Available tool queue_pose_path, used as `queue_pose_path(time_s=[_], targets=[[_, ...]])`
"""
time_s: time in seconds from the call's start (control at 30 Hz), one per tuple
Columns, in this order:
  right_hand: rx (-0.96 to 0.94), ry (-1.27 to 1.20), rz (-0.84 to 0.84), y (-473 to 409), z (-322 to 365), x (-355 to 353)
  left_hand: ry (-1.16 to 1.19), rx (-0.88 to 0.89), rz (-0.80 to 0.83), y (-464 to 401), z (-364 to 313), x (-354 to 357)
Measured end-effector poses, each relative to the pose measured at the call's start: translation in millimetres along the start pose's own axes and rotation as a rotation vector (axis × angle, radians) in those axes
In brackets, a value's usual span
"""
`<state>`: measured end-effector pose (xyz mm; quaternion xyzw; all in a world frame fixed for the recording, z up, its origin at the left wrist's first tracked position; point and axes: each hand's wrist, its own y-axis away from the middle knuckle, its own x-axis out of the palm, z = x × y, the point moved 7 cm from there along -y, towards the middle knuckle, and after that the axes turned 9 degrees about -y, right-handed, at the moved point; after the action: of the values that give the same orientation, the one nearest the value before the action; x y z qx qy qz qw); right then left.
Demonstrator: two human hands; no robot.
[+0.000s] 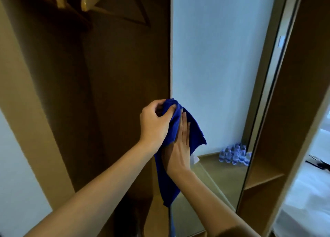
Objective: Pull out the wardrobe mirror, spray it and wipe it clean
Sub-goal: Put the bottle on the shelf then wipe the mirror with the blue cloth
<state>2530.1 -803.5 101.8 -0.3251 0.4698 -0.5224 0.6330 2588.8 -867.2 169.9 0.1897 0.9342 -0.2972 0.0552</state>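
Two hands (155, 124) at wardrobe mirror (214, 66)

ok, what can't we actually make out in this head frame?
- Spray bottle: none in the head view; only a white scrap shows past the right hand.
- Mirror top and bottom: cut off by the frame edges.
- Streaks or wetness on the glass: too soft to tell.
- Bottles in the reflection: too small to count.
- Blue cloth middle: hidden behind the right hand; the left hand grips its top.
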Motion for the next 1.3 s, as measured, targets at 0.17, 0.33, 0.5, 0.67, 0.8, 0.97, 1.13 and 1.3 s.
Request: queue_pose_path(time_s=[0.17, 0.33, 0.5, 0.67, 0.8, 0.97, 1.13, 1.3], targets=[[-0.086, -0.007, -0.043, -35, 15, -6, 0.011, -0.006, 0.07, -30, -28, -11], [-0.157, 0.116, -0.025, -49, 19, -5, 0.108, -0.089, 0.21, -31, -38, -11], [-0.212, 0.201, 0.013, -49, 17, -3, 0.191, -0.017, 0.363, -5, -17, -11], [-0.239, 0.215, 0.02, -47, 15, -2, 0.047, 0.168, 0.323, 9, 3, -18], [-0.31, 0.235, -0.011, -50, 20, -5, 0.251, 0.058, 0.19, -7, 10, -28], [-0.39, 0.387, 0.121, -58, 24, 4, 0.349, -0.005, 0.151, -20, 2, -25], [-0.392, 0.492, 0.131, -59, 26, 5, 0.462, 0.002, 0.268, 4, 17, -12], [-0.441, 0.654, 0.156, -59, 28, 3, 0.253, 0.077, 0.349, 14, 27, -7]])
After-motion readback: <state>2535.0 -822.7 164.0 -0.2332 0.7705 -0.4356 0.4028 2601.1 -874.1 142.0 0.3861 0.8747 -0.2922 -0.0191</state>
